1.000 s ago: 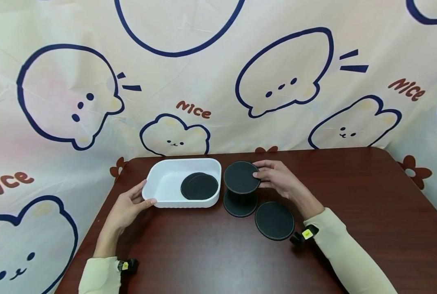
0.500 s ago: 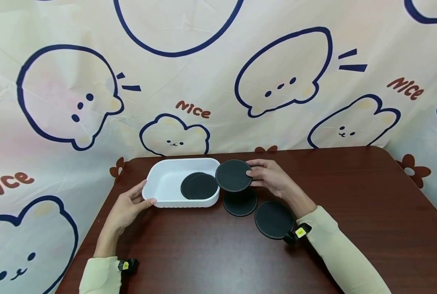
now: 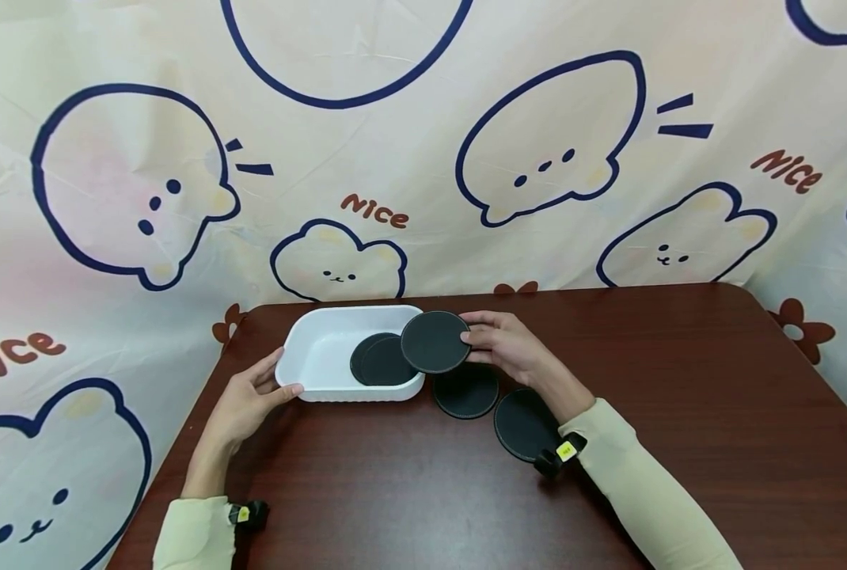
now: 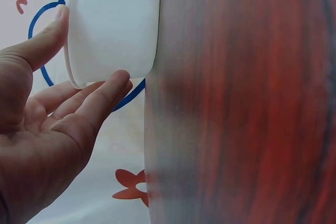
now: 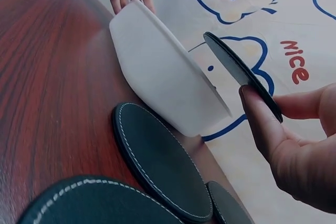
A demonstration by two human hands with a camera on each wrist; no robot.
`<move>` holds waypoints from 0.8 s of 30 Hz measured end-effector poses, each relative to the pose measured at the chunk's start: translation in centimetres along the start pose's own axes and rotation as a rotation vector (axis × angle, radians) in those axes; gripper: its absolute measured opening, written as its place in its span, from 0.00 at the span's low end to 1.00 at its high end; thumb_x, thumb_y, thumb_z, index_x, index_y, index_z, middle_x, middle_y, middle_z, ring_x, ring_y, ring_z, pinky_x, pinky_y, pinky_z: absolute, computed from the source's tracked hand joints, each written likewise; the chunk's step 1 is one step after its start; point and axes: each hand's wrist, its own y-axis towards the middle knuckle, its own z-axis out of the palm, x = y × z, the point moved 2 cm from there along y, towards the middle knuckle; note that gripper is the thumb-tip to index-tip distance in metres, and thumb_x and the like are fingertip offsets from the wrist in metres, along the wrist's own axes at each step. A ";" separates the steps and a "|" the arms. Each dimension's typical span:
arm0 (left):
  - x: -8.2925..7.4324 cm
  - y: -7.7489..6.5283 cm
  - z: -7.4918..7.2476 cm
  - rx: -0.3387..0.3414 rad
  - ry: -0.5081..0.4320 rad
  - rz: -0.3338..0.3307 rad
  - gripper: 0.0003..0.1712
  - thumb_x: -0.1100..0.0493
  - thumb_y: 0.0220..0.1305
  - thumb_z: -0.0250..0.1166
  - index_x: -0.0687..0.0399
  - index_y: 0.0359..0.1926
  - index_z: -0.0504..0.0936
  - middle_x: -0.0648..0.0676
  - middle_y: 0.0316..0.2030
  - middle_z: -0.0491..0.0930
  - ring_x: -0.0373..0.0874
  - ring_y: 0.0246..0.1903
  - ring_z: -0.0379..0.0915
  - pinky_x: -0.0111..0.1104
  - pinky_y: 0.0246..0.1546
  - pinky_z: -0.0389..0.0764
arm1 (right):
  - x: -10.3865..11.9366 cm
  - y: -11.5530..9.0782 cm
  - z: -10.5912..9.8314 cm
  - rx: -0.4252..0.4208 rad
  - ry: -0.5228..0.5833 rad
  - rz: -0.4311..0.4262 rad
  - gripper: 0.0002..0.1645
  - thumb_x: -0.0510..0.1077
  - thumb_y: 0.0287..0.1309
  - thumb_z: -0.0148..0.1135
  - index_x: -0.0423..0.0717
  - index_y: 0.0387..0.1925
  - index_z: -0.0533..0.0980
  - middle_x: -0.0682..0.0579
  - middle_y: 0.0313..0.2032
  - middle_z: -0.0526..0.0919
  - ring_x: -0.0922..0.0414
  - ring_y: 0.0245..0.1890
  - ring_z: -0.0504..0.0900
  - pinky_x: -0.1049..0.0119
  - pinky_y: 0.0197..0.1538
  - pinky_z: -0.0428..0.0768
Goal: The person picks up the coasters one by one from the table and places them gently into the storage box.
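Observation:
My right hand [image 3: 505,346] pinches a round black coaster [image 3: 434,342] by its right edge, thumb on top and fingers beneath. In the head view this coaster overlaps the right rim of a white plastic basin [image 3: 324,348]; the right wrist view shows the coaster [image 5: 239,69] raised above the rim. Two overlapping black coasters [image 3: 381,362] lie inside the basin, partly covered by the held one. My left hand [image 3: 248,396] grips the basin's left end, thumb [image 4: 47,40] on one side and fingers round the corner.
On the brown table [image 3: 366,483], a stitched black coaster [image 3: 466,394] lies just right of the basin. Another coaster [image 3: 522,423] is nearer, partly under the right wrist. Beyond them, the right wrist view shows one more dark disc [image 5: 230,205]. A printed cloth [image 3: 423,158] hangs behind.
My right hand has carried the held coaster leftward, from over the table coaster to over the basin's right rim. The left hand and the basin have stayed in place.

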 end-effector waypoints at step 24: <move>0.0 0.0 0.0 0.002 0.007 0.005 0.54 0.51 0.71 0.74 0.54 0.86 0.53 0.69 0.80 0.61 0.66 0.73 0.71 0.46 0.64 0.77 | -0.7 2.5 4.2 0.025 0.092 0.001 0.31 0.33 0.78 0.57 0.35 0.77 0.66 0.33 0.67 0.80 0.60 0.45 0.91 0.63 0.54 0.91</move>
